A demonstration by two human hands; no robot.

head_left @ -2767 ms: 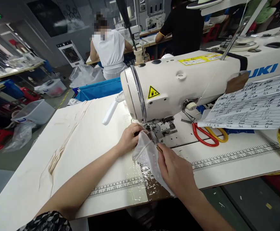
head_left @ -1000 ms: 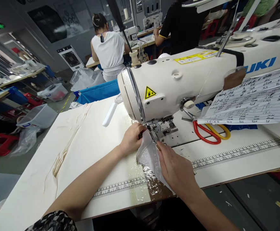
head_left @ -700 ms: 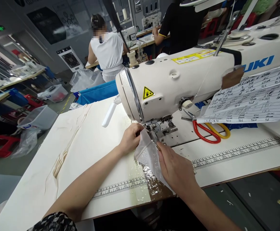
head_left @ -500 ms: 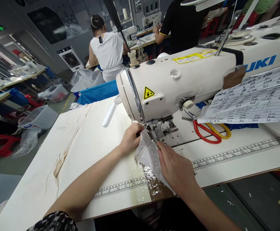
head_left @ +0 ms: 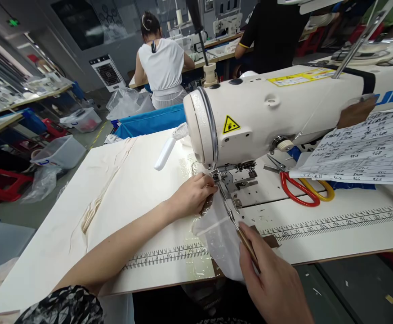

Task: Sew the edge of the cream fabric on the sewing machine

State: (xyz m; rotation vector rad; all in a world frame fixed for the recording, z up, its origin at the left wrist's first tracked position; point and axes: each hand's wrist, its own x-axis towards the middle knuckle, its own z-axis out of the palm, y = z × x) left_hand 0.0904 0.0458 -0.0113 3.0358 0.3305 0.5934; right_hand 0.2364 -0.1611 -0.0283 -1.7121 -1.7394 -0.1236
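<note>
My left hand [head_left: 195,194] is closed beside the needle area of the white sewing machine [head_left: 250,119]. Its bent fingertips press on the upper edge of a thin white fabric piece [head_left: 216,238]. The cloth drapes over the taped table edge. In my right hand [head_left: 270,270] is a slim metal tool with a brownish handle [head_left: 247,245]. It slants across the cloth, its tip near the presser foot [head_left: 216,173] and my left fingertips. The exact kind of tool cannot be made out. Fingers partly hide the cloth at the needle.
Red-and-yellow-handled scissors [head_left: 299,189] lie right of the needle, partly beneath a handwritten sheet [head_left: 361,150]. A printed ruler [head_left: 338,221] runs along the front edge. Cream fabric strips [head_left: 93,211] lie at left. A blue cloth bin [head_left: 152,120] stands behind the table; a person in white [head_left: 163,63] sits beyond.
My right hand has drawn back toward the table's front edge, showing more of the tool. The cloth now hangs lower, stretched out below my left hand. The view has shifted left.
</note>
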